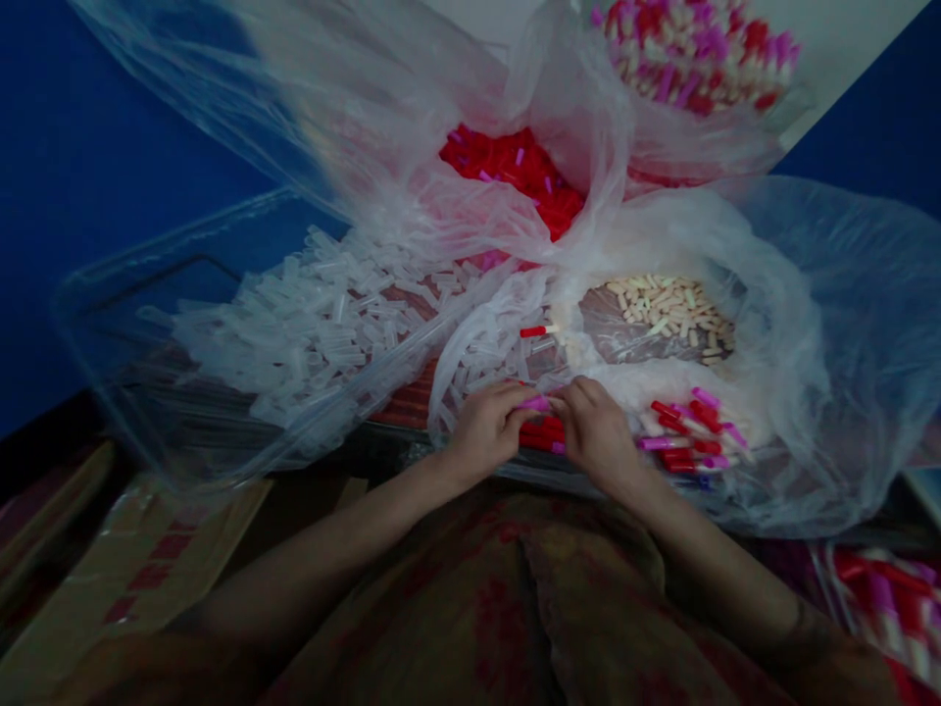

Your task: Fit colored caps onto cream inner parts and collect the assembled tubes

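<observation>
My left hand [481, 431] is closed on a small pink plastic tube [535, 403]. My right hand [597, 431] pinches at the tube's other end, with the fingers of both hands almost meeting. Whatever sits between my right fingertips is mostly hidden. Just below lie several red tubes [542, 441], partly covered by my hands. A red tube with a pale tip [533, 332] rests a little ahead on the plastic. To the right of my right hand is a loose group of red and pink pieces with pale ends [691, 431].
Clear short tubes [316, 324] fill a transparent tray [147, 412] on the left. Beige plugs [680, 309] lie in an open plastic bag [794, 333]. Behind are a bag of red and pink pieces [515, 167] and a mixed pile [698, 54]. A cardboard box [147, 559] stands lower left.
</observation>
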